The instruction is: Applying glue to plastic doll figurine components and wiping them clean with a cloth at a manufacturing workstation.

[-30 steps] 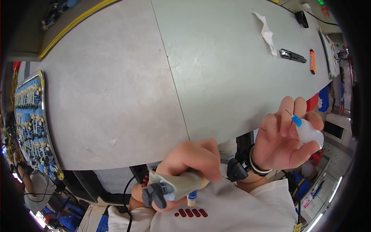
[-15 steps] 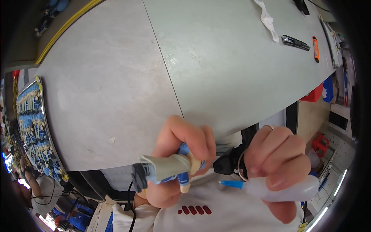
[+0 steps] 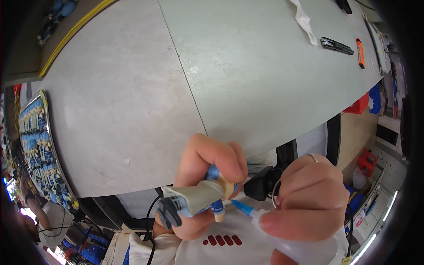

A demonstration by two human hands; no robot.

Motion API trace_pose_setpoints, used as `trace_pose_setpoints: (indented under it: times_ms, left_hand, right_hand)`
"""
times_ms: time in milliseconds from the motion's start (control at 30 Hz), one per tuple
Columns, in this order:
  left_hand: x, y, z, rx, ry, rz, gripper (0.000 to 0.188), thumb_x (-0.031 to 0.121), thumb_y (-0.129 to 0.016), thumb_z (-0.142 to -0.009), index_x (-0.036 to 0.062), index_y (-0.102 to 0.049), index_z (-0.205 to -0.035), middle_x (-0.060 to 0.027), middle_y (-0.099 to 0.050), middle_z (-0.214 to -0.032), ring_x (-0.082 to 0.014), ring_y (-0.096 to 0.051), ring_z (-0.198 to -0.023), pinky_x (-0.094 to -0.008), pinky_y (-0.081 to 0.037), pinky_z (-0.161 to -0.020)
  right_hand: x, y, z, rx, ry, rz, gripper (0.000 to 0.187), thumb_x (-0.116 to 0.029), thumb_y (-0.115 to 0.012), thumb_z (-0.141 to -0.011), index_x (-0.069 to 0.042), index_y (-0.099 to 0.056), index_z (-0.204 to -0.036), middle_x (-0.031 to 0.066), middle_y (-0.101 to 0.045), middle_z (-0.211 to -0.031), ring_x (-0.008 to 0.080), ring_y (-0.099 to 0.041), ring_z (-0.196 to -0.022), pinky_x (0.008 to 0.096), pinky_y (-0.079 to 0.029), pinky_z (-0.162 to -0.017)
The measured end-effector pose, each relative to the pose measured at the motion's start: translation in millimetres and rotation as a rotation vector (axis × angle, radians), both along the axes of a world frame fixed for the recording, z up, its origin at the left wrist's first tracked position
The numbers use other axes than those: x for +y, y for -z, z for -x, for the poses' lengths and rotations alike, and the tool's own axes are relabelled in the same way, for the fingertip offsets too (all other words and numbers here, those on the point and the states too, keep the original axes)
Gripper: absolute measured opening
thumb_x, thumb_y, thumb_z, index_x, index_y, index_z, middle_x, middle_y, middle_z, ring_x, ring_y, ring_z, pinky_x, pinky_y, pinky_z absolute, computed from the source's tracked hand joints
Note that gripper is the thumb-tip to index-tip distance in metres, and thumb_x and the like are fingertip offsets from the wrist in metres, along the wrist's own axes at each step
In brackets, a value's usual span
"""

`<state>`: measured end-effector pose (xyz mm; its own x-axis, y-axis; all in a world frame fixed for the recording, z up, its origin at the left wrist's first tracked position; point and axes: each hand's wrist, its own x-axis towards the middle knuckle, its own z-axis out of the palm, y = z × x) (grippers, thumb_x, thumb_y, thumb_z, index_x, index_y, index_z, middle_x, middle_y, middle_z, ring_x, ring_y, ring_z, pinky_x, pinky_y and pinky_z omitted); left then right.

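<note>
A small figurine (image 3: 194, 199) in blue with a cream cape and dark grey feet lies sideways in my left hand (image 3: 210, 154), whose fingers close round its head end. My right hand (image 3: 309, 198) is wrapped round a translucent white squeeze bottle (image 3: 304, 249) with a blue needle tip (image 3: 242, 207). That tip points at the figurine, close to its blue arm; whether it touches I cannot tell. Part of the figurine's head is hidden by my left fingers.
On the left stands a tray (image 3: 49, 132) with rows of similar figurines. Toward the far right of the table (image 3: 132, 88) lie a white strip (image 3: 304, 22), a black stapler-like tool (image 3: 337, 45) and an orange cutter (image 3: 360, 53). A person (image 3: 55, 221) is at lower left.
My right hand has brought the bottle leftward and tilted it, so its blue tip now sits near the figurine. My left hand has turned the figurine slightly.
</note>
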<state>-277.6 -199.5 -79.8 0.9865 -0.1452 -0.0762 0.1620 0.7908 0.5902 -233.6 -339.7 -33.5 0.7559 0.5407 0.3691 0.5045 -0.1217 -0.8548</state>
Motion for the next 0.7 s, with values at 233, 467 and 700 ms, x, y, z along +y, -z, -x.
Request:
trace_pose_setpoints:
  times_ms: [233,467,700]
  left_hand:
    - [-5,-8,-4,0.063,0.021,0.006,0.027,0.003,-0.042,-0.066,0.0055,-0.033,-0.091,-0.0071,-0.04,-0.071,-0.0067,-0.03,-0.055,-0.0189,-0.026,-0.05]
    - [-7,-9,-3,0.188,-0.04,0.125,0.033,0.013,-0.051,-0.063,0.0012,-0.037,-0.091,-0.005,-0.04,-0.065,-0.0091,-0.034,-0.054,-0.0213,-0.026,-0.043]
    - [-9,8,-3,-0.129,-0.104,0.163,0.029,0.013,-0.052,-0.057,-0.0037,-0.046,-0.079,-0.0069,-0.045,-0.062,-0.011,-0.038,-0.049,-0.0208,-0.029,-0.043]
  right_hand:
    - [-12,4,-9,-0.08,-0.069,-0.077,0.022,-0.03,-0.061,-0.066,-0.008,-0.058,-0.066,0.0003,-0.041,-0.062,0.0116,-0.043,-0.052,0.0201,-0.031,-0.041]
    - [-12,21,-1,-0.041,0.174,-0.749,0.026,-0.037,-0.054,-0.071,-0.011,-0.05,-0.072,-0.0012,-0.031,-0.061,0.0101,-0.034,-0.053,0.0217,-0.024,-0.049]
    - [-21,24,-9,-0.014,0.121,-0.799,0.032,-0.04,-0.051,-0.073,-0.008,-0.051,-0.078,-0.0009,-0.034,-0.061,0.0092,-0.035,-0.053,0.0215,-0.024,-0.049]
